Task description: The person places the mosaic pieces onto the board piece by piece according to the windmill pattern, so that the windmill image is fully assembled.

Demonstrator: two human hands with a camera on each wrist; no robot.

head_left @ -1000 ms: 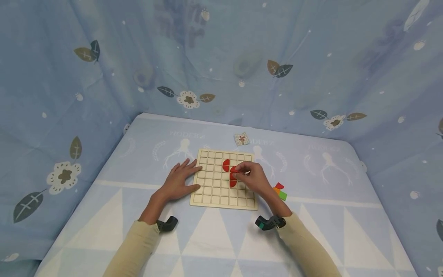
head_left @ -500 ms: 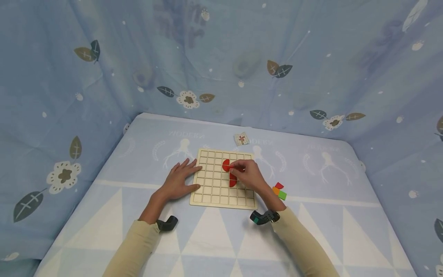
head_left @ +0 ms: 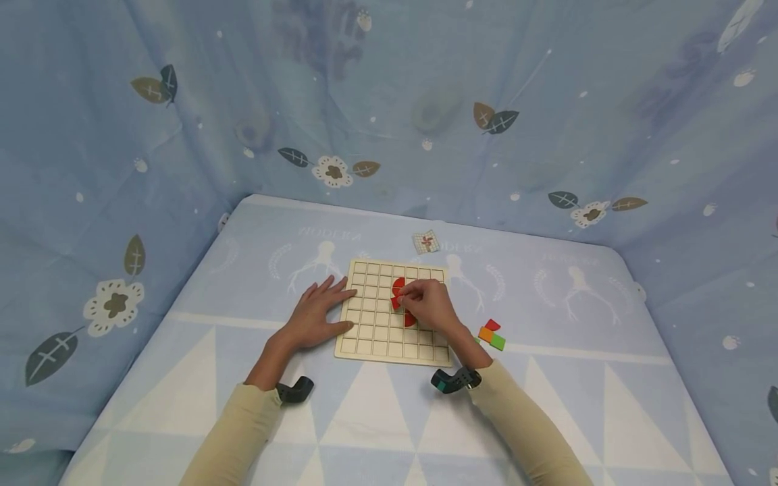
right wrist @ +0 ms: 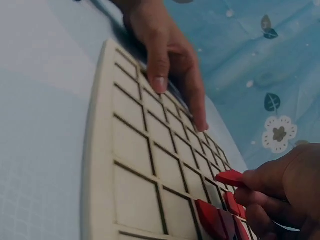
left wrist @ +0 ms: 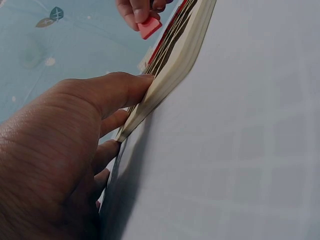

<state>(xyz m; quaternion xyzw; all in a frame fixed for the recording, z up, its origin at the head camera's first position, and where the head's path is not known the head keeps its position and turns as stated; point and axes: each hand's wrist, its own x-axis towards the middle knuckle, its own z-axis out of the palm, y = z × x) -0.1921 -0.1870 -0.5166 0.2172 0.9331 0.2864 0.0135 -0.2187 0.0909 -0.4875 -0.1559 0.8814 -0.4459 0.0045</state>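
A pale wooden board [head_left: 371, 337] with a grid of square recesses lies flat on the table. My right hand [head_left: 430, 307] is over its middle, pinching a small red tile [left wrist: 149, 27] between thumb and fingers. In the right wrist view this red tile [right wrist: 230, 178] is tilted and held above the grid. Several red pieces with rounded edges [right wrist: 211, 218] sit in the cells below, partly covered by the hand in the head view. With fingers spread, my left hand [head_left: 316, 314] rests at the board's left edge, its thumb and fingertips touching the rim.
Right of the board lie loose tiles: a red one [head_left: 492, 325], an orange one [head_left: 485, 334] and a green one [head_left: 498, 342], with a bit of green showing beside the right wrist. A small card with a red figure on a grid [head_left: 426, 241] lies behind the board.
My right hand has shifted left over the board with the red tile, which now shows left of the fingertips. My left hand stays at the board's edge.
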